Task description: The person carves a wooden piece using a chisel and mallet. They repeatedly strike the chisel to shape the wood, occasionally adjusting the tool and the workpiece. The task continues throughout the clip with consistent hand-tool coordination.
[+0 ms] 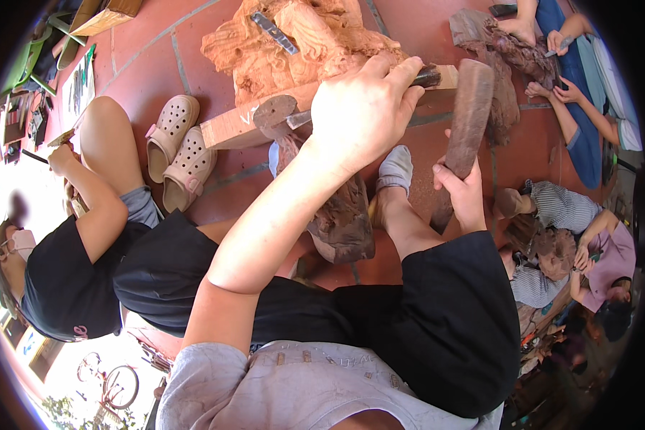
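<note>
The orange carved block lay on the red tiled floor, its pale, straight-cut edge toward the person, whose left hand was closed around a chisel over that edge, the dark handle poking out toward the block's right corner and the steel blade pointing left. The right hand was wrapped around a brown wooden mallet, held up beside the right corner. A flat metal tool rested loose on the carving. By the left corner sat two beige clogs, and below the near edge a dark piece of wood crowded the space by the person's socked foot. Past the right corner lay a dark carved log, a co-worker's bare foot against it; someone in black worked close by on the left. Plenty was hidden: the left hand covered the chisel's middle, and the forearm crossed the dark wood, so I couldn't tell whether the round wooden end belonged to it, or whether the blade touched that end. The carving's far edge was cut off, the right forearm vanished behind a black-clothed knee, and the far right sank into shadow.
</note>
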Demonstrator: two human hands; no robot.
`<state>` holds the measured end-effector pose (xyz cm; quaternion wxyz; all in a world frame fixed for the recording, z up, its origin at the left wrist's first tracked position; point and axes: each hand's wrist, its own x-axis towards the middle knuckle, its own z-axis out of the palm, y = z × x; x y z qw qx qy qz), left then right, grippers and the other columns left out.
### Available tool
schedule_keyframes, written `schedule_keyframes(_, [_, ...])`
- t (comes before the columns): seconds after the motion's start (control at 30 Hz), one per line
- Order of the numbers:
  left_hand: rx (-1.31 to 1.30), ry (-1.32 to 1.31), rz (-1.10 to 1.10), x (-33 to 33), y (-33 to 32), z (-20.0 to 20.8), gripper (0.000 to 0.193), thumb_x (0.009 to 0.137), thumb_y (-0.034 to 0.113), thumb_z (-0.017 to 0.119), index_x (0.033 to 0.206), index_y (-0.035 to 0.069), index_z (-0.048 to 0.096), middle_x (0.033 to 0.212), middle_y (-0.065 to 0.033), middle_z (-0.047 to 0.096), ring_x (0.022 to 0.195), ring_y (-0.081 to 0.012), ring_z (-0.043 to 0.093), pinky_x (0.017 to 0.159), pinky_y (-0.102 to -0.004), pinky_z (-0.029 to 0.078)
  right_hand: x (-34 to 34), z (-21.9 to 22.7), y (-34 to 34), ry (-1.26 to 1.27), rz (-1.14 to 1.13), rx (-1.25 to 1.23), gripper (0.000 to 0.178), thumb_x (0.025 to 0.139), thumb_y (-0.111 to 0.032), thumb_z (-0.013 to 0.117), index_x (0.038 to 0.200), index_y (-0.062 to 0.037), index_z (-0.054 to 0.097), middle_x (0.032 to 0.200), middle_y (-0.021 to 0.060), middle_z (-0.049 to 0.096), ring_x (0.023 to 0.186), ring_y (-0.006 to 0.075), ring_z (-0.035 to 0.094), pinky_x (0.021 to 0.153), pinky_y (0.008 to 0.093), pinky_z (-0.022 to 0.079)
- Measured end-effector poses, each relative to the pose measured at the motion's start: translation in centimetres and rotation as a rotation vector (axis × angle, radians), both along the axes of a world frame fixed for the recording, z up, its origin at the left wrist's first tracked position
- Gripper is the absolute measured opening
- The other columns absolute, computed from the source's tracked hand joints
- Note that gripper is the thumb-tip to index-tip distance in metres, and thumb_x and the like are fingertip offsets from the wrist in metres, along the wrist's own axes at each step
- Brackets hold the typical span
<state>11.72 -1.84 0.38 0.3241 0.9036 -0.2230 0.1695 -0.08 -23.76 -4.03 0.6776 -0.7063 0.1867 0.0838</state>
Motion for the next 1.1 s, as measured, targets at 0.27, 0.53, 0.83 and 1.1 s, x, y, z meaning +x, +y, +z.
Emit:
schedule_keyframes(0.27, [0.012, 0.033, -0.019, -0.2, 0.0, 0.1, 0.034, 0.088, 0.033, 0.07, 0.12, 0.02, 0.07, 0.077, -0.003, 0.063, 0.065, -0.024, 0.067, 0.055, -0.0347, 0.055, -0.4, -0.1, 0.1, 0.016, 0.069, -0.019, 0.061, 0.086, 0.003, 0.066, 0.143, -0.0021, 0.044, 0.087, 0.0027, 0.059, 0.069, 0.0098, 0.057, 0.06, 0.0256, 0.047])
schedule_keyframes(0.53, [0.024, 0.0, -0.026, -0.4, 0.5, -0.1, 0.034, 0.087, 0.033, 0.072, 0.119, 0.02, 0.071, 0.078, -0.0031, 0.063, 0.067, -0.0241, 0.068, 0.056, -0.0347, 0.055, -0.8, -0.2, 0.1, 0.037, 0.008, 0.069, 0.06, 0.086, 0.003, 0.067, 0.142, -0.0017, 0.046, 0.087, 0.002, 0.058, 0.068, 0.0092, 0.056, 0.061, 0.0251, 0.047])
schedule_keyframes(0.83, [-0.074, 0.105, -0.121, -2.5, -0.2, 1.2, 0.032, 0.086, 0.031, 0.074, 0.115, 0.017, 0.072, 0.081, -0.0039, 0.066, 0.068, -0.0252, 0.069, 0.058, -0.0343, 0.056, -1.1, -0.3, -0.6, 0.023, 0.088, -0.1, 0.038, 0.085, 0.001, 0.071, 0.118, -0.003, 0.052, 0.087, 0.0034, 0.062, 0.069, 0.0101, 0.061, 0.062, 0.024, 0.049])
schedule_keyframes(1.1, [-0.03, 0.111, -0.075, -0.8, 0.2, 0.7, 0.032, 0.086, 0.03, 0.073, 0.116, 0.019, 0.072, 0.084, -0.0042, 0.069, 0.071, -0.027, 0.07, 0.061, -0.0372, 0.057, -0.7, -0.1, -0.2, -0.072, -0.091, 0.046, 0.06, 0.086, 0.005, 0.069, 0.141, -0.0004, 0.046, 0.087, 0.0046, 0.061, 0.069, 0.0107, 0.059, 0.062, 0.0254, 0.048])
